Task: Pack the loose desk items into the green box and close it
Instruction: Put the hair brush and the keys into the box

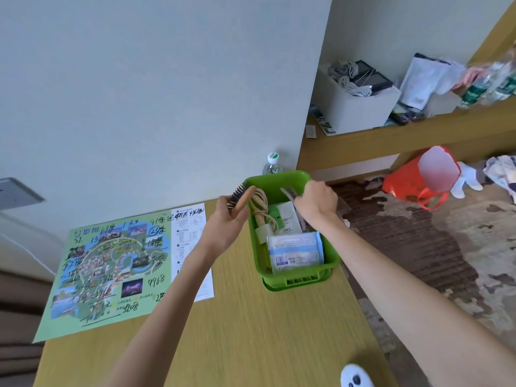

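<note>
A: Where does the green box [275, 185] sit?

B: Right of the frame's centre, at the right edge of the counter [251, 331], with its top open. A slotted green piece shows under its near end.

A: What lies in it?

B: A white and blue packet [296, 251] fills the near end. Behind it lies a white sachet [287, 219], and a coil of beige cord [261, 208] lies along the left wall with a pale green piece [262, 233] beside it.

A: And the hands?

B: Your left hand [226, 222] grips the wooden hairbrush [241, 201] by its handle, just left of the box's far left corner, with the bristles turned to the upper left. Your right hand [317, 202] is over the box's far right corner, fingers curled round a thin greyish strip [289, 194]. The strip is blurred, so you cannot tell what it is.

A: What is around the box?

B: A clear bottle [272, 163] with a white cap stands just behind it, against the wall. A green map sheet [111, 263] covered in handwriting lies on the counter at the left. A white rounded object [356, 378] shows at the bottom edge. On the patterned carpet at the right is a red bag [418, 180], and on the wooden shelf [418, 132] at the upper right stands a white bin [360, 107] holding cables.
</note>
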